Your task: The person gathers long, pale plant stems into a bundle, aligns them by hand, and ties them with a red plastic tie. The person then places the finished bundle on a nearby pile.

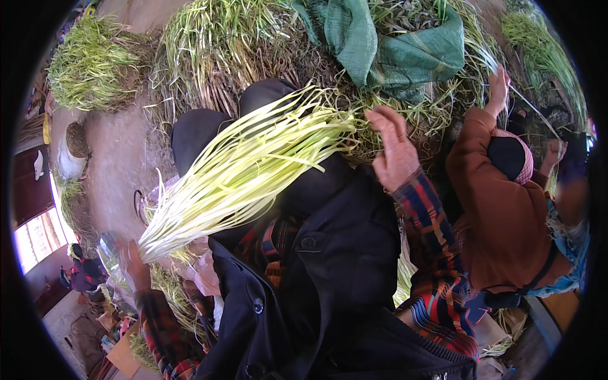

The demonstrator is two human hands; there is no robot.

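Observation:
A bunch of chive-like greens (247, 164), with long flat yellow-green leaves and white lower ends, lies slantwise over my dark-clad knees. My left hand (134, 266), at the lower left, is closed round the white ends; part of that hand is blurred. The leaf tips fan out to the upper right. Just beyond those tips, my right hand (394, 149) is raised with its fingers loosely bent and apart, holding nothing. A clear plastic bag or sheet (109, 253) shows beside my left hand.
Heaps of uncleaned greens (221, 57) lie ahead, another pile (95, 63) at far left. A green woven sack (405, 54) rests on the heap. Close on my right, a person in a brown top (506, 215) handles a long stalk. A white bucket-like container (73, 152) stands left.

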